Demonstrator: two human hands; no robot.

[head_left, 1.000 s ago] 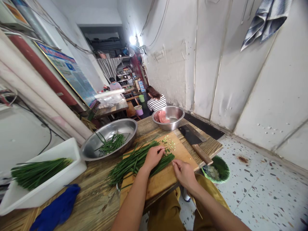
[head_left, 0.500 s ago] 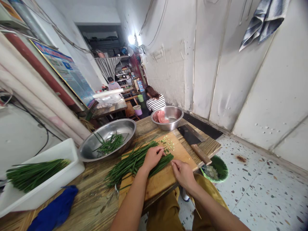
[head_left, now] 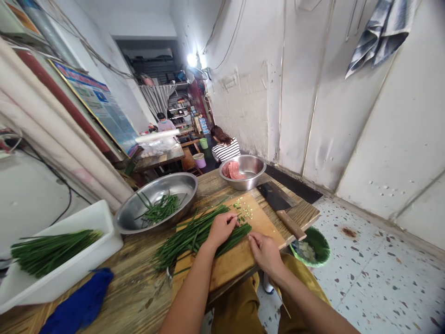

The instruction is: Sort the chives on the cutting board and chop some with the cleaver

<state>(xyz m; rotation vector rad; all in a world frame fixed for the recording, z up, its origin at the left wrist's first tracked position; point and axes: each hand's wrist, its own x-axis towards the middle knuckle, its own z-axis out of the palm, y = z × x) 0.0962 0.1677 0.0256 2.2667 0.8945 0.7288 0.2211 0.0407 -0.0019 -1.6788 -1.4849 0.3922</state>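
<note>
A bunch of green garlic chives [head_left: 187, 236] lies across the wooden cutting board [head_left: 266, 220], cut ends pointing right. My left hand [head_left: 222, 228] rests over the bunch, its fingers curled in with thumb and forefinger pinched at a stalk. Just right of the cut ends, my right hand [head_left: 264, 250] is closed in a pinch; what it holds, if anything, is too small to make out. Small pale cut bits [head_left: 245, 208] are scattered on the board beyond my left hand. A cleaver [head_left: 278, 199] lies to the right of the board, its wooden handle jutting over the table edge.
A steel basin [head_left: 121, 218] holds loose chives; a steel bowl [head_left: 250, 183] holds pink meat. At left are a white tub [head_left: 69, 269] of chives and a blue cloth [head_left: 81, 301]. A green-lined bin [head_left: 325, 253] stands below right. Two people are farther back.
The camera view has tilted very slightly. Both hands stay almost where they were, still closed in the same poses.
</note>
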